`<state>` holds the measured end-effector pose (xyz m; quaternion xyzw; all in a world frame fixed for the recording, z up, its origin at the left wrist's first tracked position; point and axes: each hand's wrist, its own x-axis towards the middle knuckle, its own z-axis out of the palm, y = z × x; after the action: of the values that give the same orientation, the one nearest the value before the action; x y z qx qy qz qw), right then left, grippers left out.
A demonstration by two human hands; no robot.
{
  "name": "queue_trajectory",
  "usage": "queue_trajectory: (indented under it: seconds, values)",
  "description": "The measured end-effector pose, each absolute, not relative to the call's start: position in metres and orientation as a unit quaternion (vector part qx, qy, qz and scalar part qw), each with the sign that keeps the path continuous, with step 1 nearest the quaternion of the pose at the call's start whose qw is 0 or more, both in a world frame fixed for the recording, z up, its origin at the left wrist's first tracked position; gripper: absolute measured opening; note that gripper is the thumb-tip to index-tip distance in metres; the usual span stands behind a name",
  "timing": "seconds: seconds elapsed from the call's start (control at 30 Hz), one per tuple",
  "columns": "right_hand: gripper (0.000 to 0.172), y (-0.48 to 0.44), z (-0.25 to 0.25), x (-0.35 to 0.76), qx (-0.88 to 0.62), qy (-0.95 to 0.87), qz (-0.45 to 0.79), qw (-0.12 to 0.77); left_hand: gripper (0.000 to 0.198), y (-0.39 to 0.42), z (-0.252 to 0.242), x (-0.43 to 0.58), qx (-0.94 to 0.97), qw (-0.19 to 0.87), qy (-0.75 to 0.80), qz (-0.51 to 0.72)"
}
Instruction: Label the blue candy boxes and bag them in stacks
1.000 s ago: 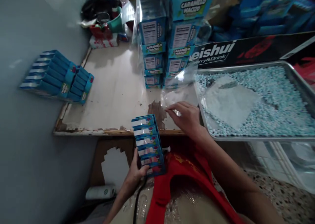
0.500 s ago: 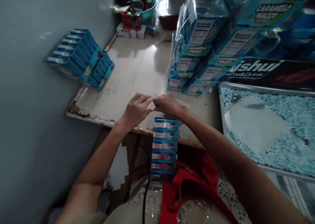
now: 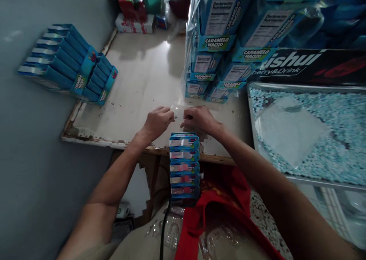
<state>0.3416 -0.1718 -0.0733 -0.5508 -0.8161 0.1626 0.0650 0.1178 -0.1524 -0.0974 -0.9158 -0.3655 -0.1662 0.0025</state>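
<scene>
My left hand is closed in a pinch above the table, with a small glinting bit of clear plastic film at its fingertips. Facing it across a short gap, my right hand has its fingers curled on the same thin film, whose full shape is hard to make out. Just below the hands, a row of blue candy boxes with pale strips on their ends reaches from the table's edge toward my body.
Blue candy boxes are stacked at the left wall. Plastic-wrapped boxes rise at the right, beside a metal tray of small blue-white pieces. The worn wooden table also carries a green basin at the back.
My hands have drawn apart from nearly touching, opening a gap with clear film in it. The view has shifted, so the table and stacks sit differently in the picture.
</scene>
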Motion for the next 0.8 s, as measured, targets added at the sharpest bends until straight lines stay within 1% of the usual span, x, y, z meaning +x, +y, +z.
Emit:
queue_trajectory:
  seconds: [0.07,0.13,0.2,0.3,0.4,0.53,0.6,0.67,0.73,0.8]
  values:
    - [0.012,-0.185,-0.071,0.357,-0.561,-0.812,0.145,0.066,0.025,-0.157,-0.102,0.114,-0.909,0.069,-0.365,-0.19]
    - [0.013,-0.201,-0.069,0.369,-0.578,-0.805,0.12,0.055,0.03,-0.167,-0.105,0.111,-0.901,0.125,-0.357,-0.211]
    - [0.014,-0.217,-0.069,0.376,-0.601,-0.79,0.11,0.045,0.031,-0.179,-0.107,0.108,-0.896,0.149,-0.353,-0.225]
    - [0.013,-0.236,-0.073,0.376,-0.621,-0.772,0.129,0.049,0.025,-0.2,-0.107,0.105,-0.897,0.124,-0.367,-0.215]
    - [0.013,-0.243,-0.072,0.37,-0.625,-0.758,0.171,0.076,0.022,-0.216,-0.1,0.104,-0.893,0.085,-0.394,-0.2]
    - [0.012,-0.243,-0.05,0.361,-0.667,-0.708,0.206,0.112,0.025,-0.226,-0.072,0.107,-0.857,0.044,-0.46,-0.227]
    - [0.013,-0.247,-0.032,0.354,-0.676,-0.704,0.183,0.118,0.023,-0.232,-0.052,0.109,-0.841,0.04,-0.488,-0.228]
    - [0.016,-0.258,-0.018,0.346,-0.67,-0.719,0.134,0.132,0.019,-0.243,-0.036,0.11,-0.828,0.032,-0.51,-0.229]
    - [0.021,-0.274,-0.011,0.337,-0.661,-0.725,0.091,0.167,0.015,-0.257,-0.027,0.111,-0.809,0.008,-0.531,-0.252]
    - [0.025,-0.289,-0.011,0.329,-0.662,-0.712,0.077,0.22,0.013,-0.27,-0.028,0.115,-0.781,-0.016,-0.551,-0.294]
